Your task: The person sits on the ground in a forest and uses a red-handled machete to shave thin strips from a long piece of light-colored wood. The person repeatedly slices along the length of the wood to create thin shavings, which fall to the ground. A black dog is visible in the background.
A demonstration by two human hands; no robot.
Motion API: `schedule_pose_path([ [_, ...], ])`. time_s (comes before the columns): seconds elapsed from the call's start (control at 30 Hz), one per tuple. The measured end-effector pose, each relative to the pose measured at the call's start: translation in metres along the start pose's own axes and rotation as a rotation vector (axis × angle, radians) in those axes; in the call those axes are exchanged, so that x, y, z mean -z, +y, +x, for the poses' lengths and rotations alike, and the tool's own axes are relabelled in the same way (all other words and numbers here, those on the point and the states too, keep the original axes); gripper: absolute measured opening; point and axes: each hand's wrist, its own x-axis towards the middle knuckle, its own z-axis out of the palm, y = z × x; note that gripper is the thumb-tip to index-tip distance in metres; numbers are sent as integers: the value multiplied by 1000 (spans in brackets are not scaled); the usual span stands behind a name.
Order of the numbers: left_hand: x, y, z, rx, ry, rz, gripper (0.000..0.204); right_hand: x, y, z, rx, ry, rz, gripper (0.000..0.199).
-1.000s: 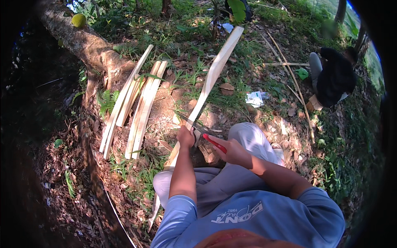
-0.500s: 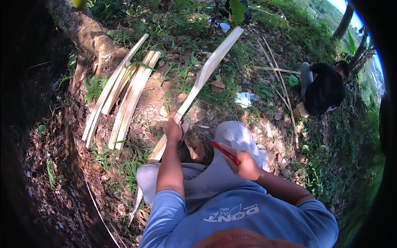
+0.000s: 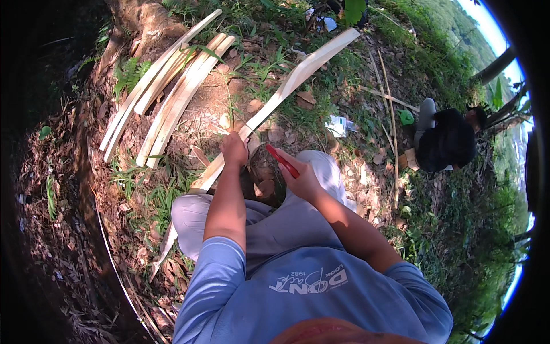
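Note:
A long pale wooden slat (image 3: 312, 64) runs slantwise from beside my left knee up to the far right, broad at its far end and narrow in the middle. My left hand (image 3: 234, 150) is closed round its narrow near part. To the right of the slat, my right hand (image 3: 303, 182) grips a slim red tool (image 3: 283, 161) that points up and left toward my left hand. A gap shows between the tool and the slat. What kind of tool it is cannot be made out.
Several pale slats (image 3: 186, 94) lie at the left below a tree trunk (image 3: 149, 26). Thin poles (image 3: 395, 132) and a white packet (image 3: 338, 126) lie to the right. Another person (image 3: 447, 140) sits at the far right. Leaves and grass cover the ground.
My right hand has brought the red tool left, nearer to my left hand. The left hand keeps its hold on the slat. The whole view has shifted a little.

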Motion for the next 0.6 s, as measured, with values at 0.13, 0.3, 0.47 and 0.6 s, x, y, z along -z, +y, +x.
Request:
schedule_pose_path([
  [0.13, 3, -1, -5, 3, 43, 12, 41, 49, -30, -64, -43, -62, -79, 50],
  [0.3, -4, 3, -10, -15, 95, -84, 38, 71, -44, -80, 84, -49, -147, 48],
  [0.47, 1, 4, -7, 9, 66, -74, 42, 14, -10, -5, 185, -12, -113, 47],
  [0.6, 4, 7, -7, 18, 30, -55, 45, -3, 8, 8, 139, 12, -84, 46],
])
